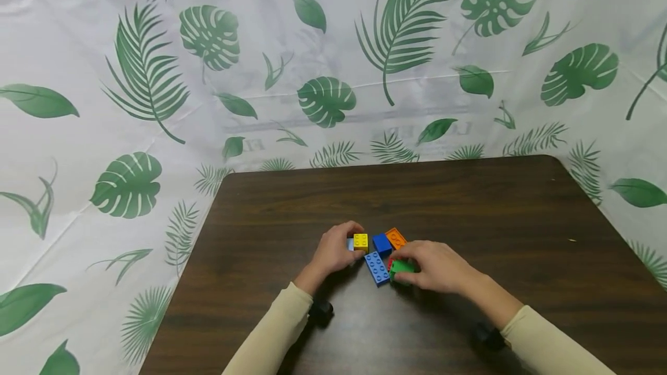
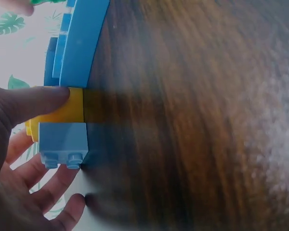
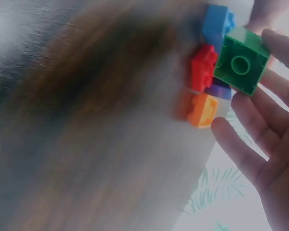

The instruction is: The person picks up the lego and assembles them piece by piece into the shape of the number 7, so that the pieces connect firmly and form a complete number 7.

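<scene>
My left hand (image 1: 333, 249) pinches a yellow brick (image 1: 361, 242), its thumb on the near side and fingers beyond. Against the yellow one sits a pale blue brick (image 2: 62, 137), its studs facing sideways in the left wrist view. My right hand (image 1: 438, 266) grips a green brick (image 3: 242, 60) between thumb and fingers, tilted so its hollow underside shows in the right wrist view. Just below and beside it lies a red brick (image 3: 201, 70), mostly covered by the green one in the head view. Between the hands rests a long blue brick (image 1: 377, 268).
A dark blue brick (image 1: 382, 244) and an orange brick (image 1: 396, 238) lie close together behind the long blue one. All stand on a dark wooden table (image 1: 292, 201). Beyond its back edge hangs a white leaf-patterned cloth (image 1: 271, 28).
</scene>
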{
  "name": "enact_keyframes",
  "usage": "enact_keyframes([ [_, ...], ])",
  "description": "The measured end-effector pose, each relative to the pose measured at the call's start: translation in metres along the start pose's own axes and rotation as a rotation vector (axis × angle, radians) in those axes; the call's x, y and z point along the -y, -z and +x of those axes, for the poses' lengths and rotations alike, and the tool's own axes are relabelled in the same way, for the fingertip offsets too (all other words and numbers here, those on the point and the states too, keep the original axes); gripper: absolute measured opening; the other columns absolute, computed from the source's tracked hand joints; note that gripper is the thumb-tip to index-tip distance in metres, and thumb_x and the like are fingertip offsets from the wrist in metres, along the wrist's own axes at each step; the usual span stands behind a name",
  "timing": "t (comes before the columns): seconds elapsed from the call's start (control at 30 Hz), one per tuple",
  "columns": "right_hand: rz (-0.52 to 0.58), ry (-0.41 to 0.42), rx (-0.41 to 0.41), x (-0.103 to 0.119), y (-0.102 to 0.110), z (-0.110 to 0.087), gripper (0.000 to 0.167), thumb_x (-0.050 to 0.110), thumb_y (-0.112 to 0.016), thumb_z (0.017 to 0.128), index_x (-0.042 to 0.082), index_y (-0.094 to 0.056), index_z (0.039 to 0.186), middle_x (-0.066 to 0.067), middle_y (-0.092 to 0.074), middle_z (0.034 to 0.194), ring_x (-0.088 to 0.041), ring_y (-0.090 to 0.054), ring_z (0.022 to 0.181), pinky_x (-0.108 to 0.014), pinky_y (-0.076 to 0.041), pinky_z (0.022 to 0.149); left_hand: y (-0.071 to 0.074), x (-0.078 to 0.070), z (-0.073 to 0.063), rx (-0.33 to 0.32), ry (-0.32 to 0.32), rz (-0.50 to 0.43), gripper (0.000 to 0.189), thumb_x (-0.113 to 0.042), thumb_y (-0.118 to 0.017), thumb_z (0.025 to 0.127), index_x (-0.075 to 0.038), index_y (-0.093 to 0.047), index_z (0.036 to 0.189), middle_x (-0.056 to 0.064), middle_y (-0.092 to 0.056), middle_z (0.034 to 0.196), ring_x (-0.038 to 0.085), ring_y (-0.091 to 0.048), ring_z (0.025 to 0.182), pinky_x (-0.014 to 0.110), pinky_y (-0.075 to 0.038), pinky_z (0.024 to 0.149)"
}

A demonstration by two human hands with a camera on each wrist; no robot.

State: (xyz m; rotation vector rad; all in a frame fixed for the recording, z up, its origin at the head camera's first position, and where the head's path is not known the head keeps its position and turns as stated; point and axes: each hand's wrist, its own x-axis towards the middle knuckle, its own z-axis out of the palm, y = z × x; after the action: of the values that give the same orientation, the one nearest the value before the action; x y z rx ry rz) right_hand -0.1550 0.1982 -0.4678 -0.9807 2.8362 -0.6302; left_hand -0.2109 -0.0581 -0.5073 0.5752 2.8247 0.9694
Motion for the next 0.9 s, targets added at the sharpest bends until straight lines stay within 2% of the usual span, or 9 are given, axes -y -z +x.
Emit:
enact_keyframes([
  [0.23, 0.100, -0.020, -0.070, -0.003, 0.011, 0.016, 0.045, 0.035, -0.069, 0.092, 0.015, -0.062, 0.132, 0.006, -0.065, 0.113, -0.011, -0.059, 0.088, -0.032, -0.053, 0.079, -0.001, 0.005, -0.001, 0.012, -0.022, -0.049, 0.038, -0.031, -0.079, 0.084, -0.021, -0.065, 0.118, -0.005, -0.065, 0.117, 0.020, -0.054, 0.106, 0.048, -0.039, 0.098],
  [0.37, 0.180, -0.039, -0.120, -0.002, 0.012, 0.027, 0.047, 0.028, -0.067, 0.095, 0.013, -0.056, 0.138, 0.001, -0.062, 0.117, -0.016, -0.059, 0.092, -0.036, -0.054, 0.085, -0.003, 0.006, 0.001, -0.010, -0.034, -0.057, 0.037, -0.034, -0.079, 0.083, -0.021, -0.067, 0.116, -0.005, -0.066, 0.114, 0.020, -0.055, 0.102, 0.046, -0.040, 0.094],
  [0.5, 0.212, -0.047, -0.168, 0.002, 0.003, 0.041, 0.046, 0.024, -0.066, 0.096, 0.012, -0.054, 0.139, -0.001, -0.060, 0.119, -0.019, -0.059, 0.095, -0.039, -0.053, 0.088, -0.005, 0.008, 0.001, -0.049, -0.037, -0.067, 0.037, -0.036, -0.080, 0.082, -0.021, -0.069, 0.114, -0.005, -0.067, 0.111, 0.019, -0.056, 0.098, 0.045, -0.040, 0.091],
  [0.63, 0.215, -0.030, -0.211, 0.007, -0.011, 0.054, 0.046, 0.019, -0.065, 0.096, 0.012, -0.053, 0.140, -0.002, -0.059, 0.122, -0.019, -0.060, 0.099, -0.040, -0.052, 0.091, -0.006, 0.011, 0.001, -0.064, -0.032, -0.074, 0.042, -0.037, -0.081, 0.081, -0.018, -0.069, 0.117, -0.002, -0.068, 0.113, 0.020, -0.057, 0.099, 0.046, -0.040, 0.093],
  [0.77, 0.191, -0.006, -0.253, 0.010, -0.025, 0.062, 0.045, 0.018, -0.062, 0.097, 0.013, -0.052, 0.141, 0.000, -0.058, 0.124, -0.012, -0.060, 0.100, -0.036, -0.053, 0.090, -0.007, 0.012, 0.001, -0.072, -0.047, -0.053, 0.046, -0.039, -0.081, 0.080, -0.014, -0.070, 0.117, 0.000, -0.068, 0.110, 0.021, -0.059, 0.097, 0.047, -0.042, 0.091],
  [0.9, 0.166, 0.022, -0.283, 0.013, -0.033, 0.066, 0.044, 0.017, -0.063, 0.097, 0.015, -0.053, 0.140, 0.003, -0.058, 0.122, -0.008, -0.059, 0.096, -0.032, -0.054, 0.084, -0.008, 0.013, 0.001, -0.084, -0.072, -0.056, 0.040, -0.040, -0.082, 0.079, -0.015, -0.070, 0.109, -0.003, -0.067, 0.099, 0.017, -0.057, 0.086, 0.045, -0.043, 0.086],
])
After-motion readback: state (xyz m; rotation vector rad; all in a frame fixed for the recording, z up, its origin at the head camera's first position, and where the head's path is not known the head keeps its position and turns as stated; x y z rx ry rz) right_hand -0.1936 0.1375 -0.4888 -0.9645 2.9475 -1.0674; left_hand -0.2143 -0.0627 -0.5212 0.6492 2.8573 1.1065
